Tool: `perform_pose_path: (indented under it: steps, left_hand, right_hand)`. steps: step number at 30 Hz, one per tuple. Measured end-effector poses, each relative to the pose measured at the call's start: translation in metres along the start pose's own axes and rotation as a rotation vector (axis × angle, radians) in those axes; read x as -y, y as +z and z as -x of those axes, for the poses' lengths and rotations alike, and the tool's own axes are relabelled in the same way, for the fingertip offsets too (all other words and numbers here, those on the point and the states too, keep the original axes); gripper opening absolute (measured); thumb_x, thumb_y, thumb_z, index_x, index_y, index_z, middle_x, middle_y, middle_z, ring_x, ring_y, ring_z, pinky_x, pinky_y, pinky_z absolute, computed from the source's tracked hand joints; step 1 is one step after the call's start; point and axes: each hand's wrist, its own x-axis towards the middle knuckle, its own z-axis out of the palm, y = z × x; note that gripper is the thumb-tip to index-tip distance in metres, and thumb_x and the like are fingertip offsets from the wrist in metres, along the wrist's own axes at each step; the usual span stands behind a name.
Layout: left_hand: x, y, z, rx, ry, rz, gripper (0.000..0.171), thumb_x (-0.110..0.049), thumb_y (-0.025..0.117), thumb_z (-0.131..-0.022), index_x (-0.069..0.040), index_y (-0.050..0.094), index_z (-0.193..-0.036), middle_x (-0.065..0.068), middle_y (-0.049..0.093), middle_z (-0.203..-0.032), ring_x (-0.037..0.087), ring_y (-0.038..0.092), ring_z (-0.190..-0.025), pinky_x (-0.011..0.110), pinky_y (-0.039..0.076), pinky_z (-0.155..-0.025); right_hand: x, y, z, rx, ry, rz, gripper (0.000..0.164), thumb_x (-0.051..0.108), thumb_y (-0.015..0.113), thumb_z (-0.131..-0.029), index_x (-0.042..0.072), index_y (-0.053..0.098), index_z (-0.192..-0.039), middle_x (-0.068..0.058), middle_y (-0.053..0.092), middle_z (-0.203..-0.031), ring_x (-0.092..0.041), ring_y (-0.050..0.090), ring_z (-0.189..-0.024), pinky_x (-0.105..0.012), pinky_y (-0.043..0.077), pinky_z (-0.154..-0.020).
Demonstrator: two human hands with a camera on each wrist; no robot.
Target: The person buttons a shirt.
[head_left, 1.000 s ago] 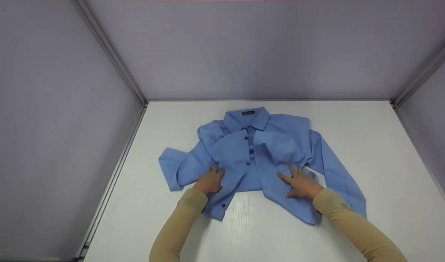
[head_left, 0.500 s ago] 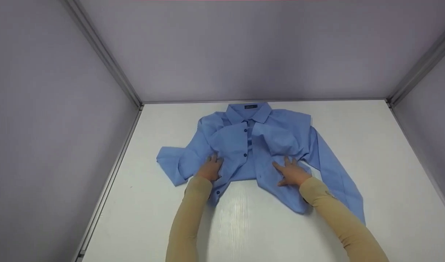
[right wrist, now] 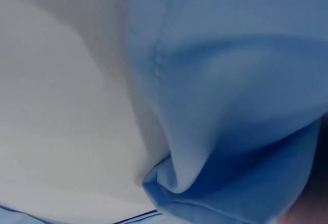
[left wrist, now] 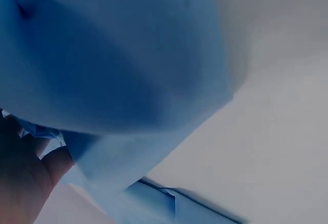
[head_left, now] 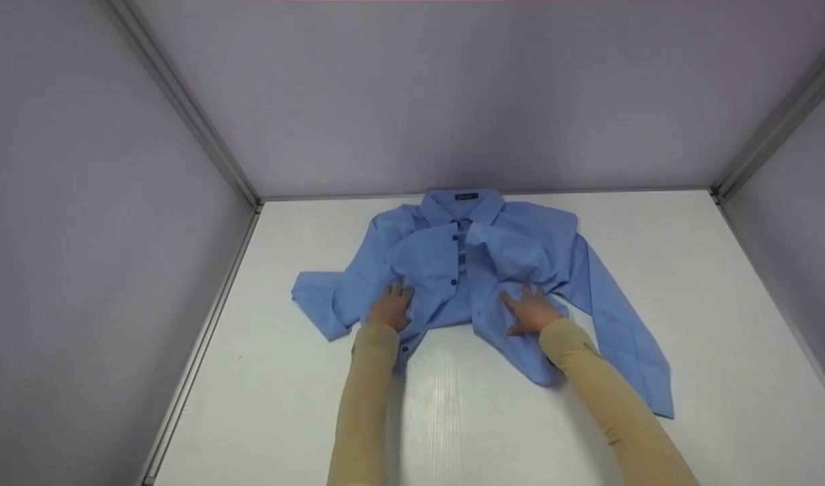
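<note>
A light blue button-up shirt (head_left: 422,253) lies front up, its two front panels parted and rumpled, dark buttons along the left one. My left hand (head_left: 391,307) rests on the left panel with fingers spread forward. On the right panel my right hand (head_left: 533,312) presses, thumb held apart from the fingers. Loose blue cloth (left wrist: 154,55) bulges across the left wrist view, beside part of the left hand (left wrist: 20,178). In the right wrist view, a folded shirt corner (right wrist: 236,106) hides nearly all of the right hand.
The shirt lies on a white table (head_left: 453,418). Its collar (head_left: 463,206) is at the table's back edge, against a grey wall (head_left: 412,94). One sleeve (head_left: 318,300) bends out left; the other sleeve (head_left: 628,337) stretches toward the front right. Metal-framed panels stand at both sides.
Both hands have slid the shirt away from me, so its collar is now at the back edge. The front hem has drawn up with them. The head view has shifted slightly.
</note>
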Motion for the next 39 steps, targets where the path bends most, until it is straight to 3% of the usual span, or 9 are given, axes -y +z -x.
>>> perform_pose_path:
  steps: [7, 13, 18, 22, 24, 27, 32, 36, 39]
  left_hand:
    - [-0.009, -0.003, 0.020, -0.229, 0.028, -0.115, 0.045, -0.013, 0.066, -0.075, -0.003, 0.050, -0.117, 0.019, 0.053, -0.103, 0.030, 0.053, -0.090, 0.040, 0.048, -0.057]
    - [-0.005, -0.024, 0.046, -0.058, -0.086, 0.279, 0.044, -0.018, 0.050, -0.088, 0.005, 0.038, -0.124, 0.021, 0.053, -0.103, 0.033, 0.053, -0.095, 0.044, 0.043, -0.075]
    - [0.004, -0.029, 0.065, 0.078, -0.131, 0.535, 0.044, -0.045, 0.040, -0.091, -0.003, 0.052, -0.085, 0.005, 0.049, -0.073, 0.020, 0.049, -0.066, 0.035, 0.040, -0.060]
    - [0.006, -0.016, 0.070, 0.163, -0.066, 0.528, 0.035, -0.039, 0.056, -0.084, -0.007, 0.047, -0.073, 0.000, 0.040, -0.066, 0.017, 0.041, -0.060, 0.033, 0.037, -0.056]
    - [0.012, 0.004, 0.063, 0.115, 0.012, 0.515, 0.029, -0.033, 0.057, -0.084, -0.008, 0.047, -0.074, 0.000, 0.039, -0.066, 0.016, 0.040, -0.060, 0.033, 0.036, -0.055]
    - [0.012, 0.012, 0.056, 0.087, 0.006, 0.559, 0.019, -0.021, 0.048, -0.090, -0.003, 0.051, -0.083, 0.003, 0.045, -0.073, 0.019, 0.044, -0.067, 0.036, 0.039, -0.060]
    - [0.000, -0.015, 0.065, 0.087, -0.088, 0.724, 0.025, -0.015, 0.042, -0.090, 0.005, 0.048, -0.103, 0.014, 0.051, -0.088, 0.024, 0.047, -0.077, 0.040, 0.039, -0.068]
    - [-0.002, -0.020, 0.073, 0.161, -0.060, 0.645, 0.021, -0.014, 0.048, -0.087, 0.005, 0.048, -0.096, 0.012, 0.050, -0.084, 0.021, 0.045, -0.073, 0.037, 0.039, -0.065]
    - [-0.003, -0.021, 0.077, 0.197, -0.025, 0.663, 0.030, -0.013, 0.041, -0.089, 0.005, 0.047, -0.113, 0.015, 0.051, -0.101, 0.024, 0.048, -0.087, 0.038, 0.039, -0.076]
  right_hand:
    - [-0.020, 0.006, 0.006, -0.039, -0.071, -0.178, 0.083, 0.030, 0.069, -0.076, 0.003, 0.023, -0.139, -0.038, 0.005, -0.136, -0.054, 0.004, -0.121, -0.058, 0.018, -0.095]
    - [-0.041, 0.006, 0.038, -0.277, -0.086, -0.435, 0.076, 0.025, 0.065, -0.080, -0.015, 0.024, -0.130, -0.035, 0.029, -0.129, -0.045, 0.027, -0.120, -0.051, 0.024, -0.096]
    - [-0.047, 0.004, 0.071, -0.280, 0.078, -0.394, 0.046, 0.034, 0.064, -0.078, -0.009, 0.050, -0.086, -0.016, 0.050, -0.075, -0.028, 0.050, -0.069, -0.038, 0.042, -0.060]
    - [-0.047, 0.011, 0.082, -0.163, 0.068, -0.360, 0.041, 0.033, 0.064, -0.077, 0.010, 0.037, -0.057, 0.003, 0.032, -0.054, -0.011, 0.033, -0.047, -0.026, 0.028, -0.043]
    - [-0.045, 0.014, 0.081, -0.157, 0.031, -0.373, 0.039, 0.024, 0.063, -0.078, 0.013, 0.034, -0.054, 0.005, 0.030, -0.051, -0.009, 0.031, -0.046, -0.025, 0.026, -0.043]
    - [-0.044, 0.015, 0.075, -0.203, -0.007, -0.398, 0.028, 0.009, 0.055, -0.080, 0.009, 0.038, -0.058, 0.003, 0.034, -0.054, -0.012, 0.034, -0.049, -0.026, 0.029, -0.047]
    - [-0.046, 0.013, 0.068, -0.339, 0.050, -0.442, 0.023, 0.016, 0.058, -0.083, -0.003, 0.046, -0.078, -0.008, 0.046, -0.070, -0.022, 0.044, -0.064, -0.035, 0.036, -0.057]
    - [-0.048, 0.017, 0.065, -0.432, -0.022, -0.361, 0.020, 0.011, 0.063, -0.079, -0.003, 0.049, -0.075, -0.010, 0.047, -0.070, -0.025, 0.045, -0.068, -0.038, 0.037, -0.060]
    - [-0.045, 0.018, 0.064, -0.468, -0.091, -0.378, 0.013, 0.001, 0.055, -0.080, 0.000, 0.047, -0.070, -0.009, 0.045, -0.070, -0.025, 0.043, -0.069, -0.038, 0.035, -0.062]
